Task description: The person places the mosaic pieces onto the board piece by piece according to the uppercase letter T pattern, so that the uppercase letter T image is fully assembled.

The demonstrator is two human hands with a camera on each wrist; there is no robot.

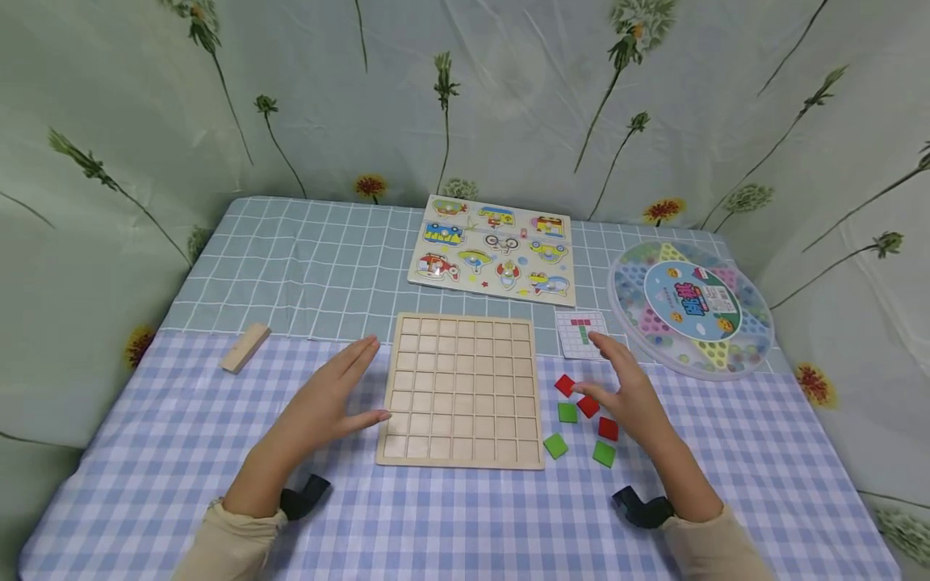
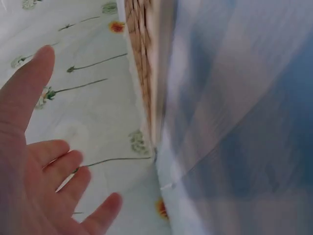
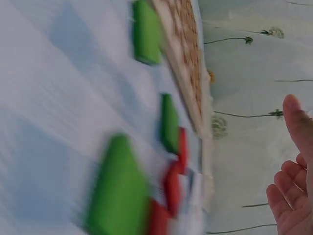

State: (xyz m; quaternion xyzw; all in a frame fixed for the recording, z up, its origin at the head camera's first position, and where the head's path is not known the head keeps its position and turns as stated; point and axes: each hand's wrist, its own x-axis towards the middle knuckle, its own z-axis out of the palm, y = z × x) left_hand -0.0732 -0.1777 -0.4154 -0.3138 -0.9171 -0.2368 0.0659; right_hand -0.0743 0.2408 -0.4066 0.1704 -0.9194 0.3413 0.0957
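Observation:
A square wooden grid board [image 1: 465,395] lies in the middle of the table, its cells bare. My left hand [image 1: 327,399] is at its left edge, fingers extended and thumb apart, holding nothing; the left wrist view shows the same spread hand [image 2: 58,181]. Over the loose tiles on the right, my right hand [image 1: 628,395] is likewise open with nothing in it. Beneath and beside it lie several flat square tiles, among them a red tile [image 1: 608,428], a green tile [image 1: 555,445] and another green tile [image 3: 120,191]. A pattern card [image 1: 574,343] with red and green squares lies behind, partly overlapped by my right fingertips.
A wooden picture puzzle [image 1: 494,250] lies at the back. To its right is a round Chinese checkers box [image 1: 690,311] with a clear cover. A small wooden block [image 1: 245,348] rests at the left. Flower-printed cloth [image 1: 508,97] rises behind the table.

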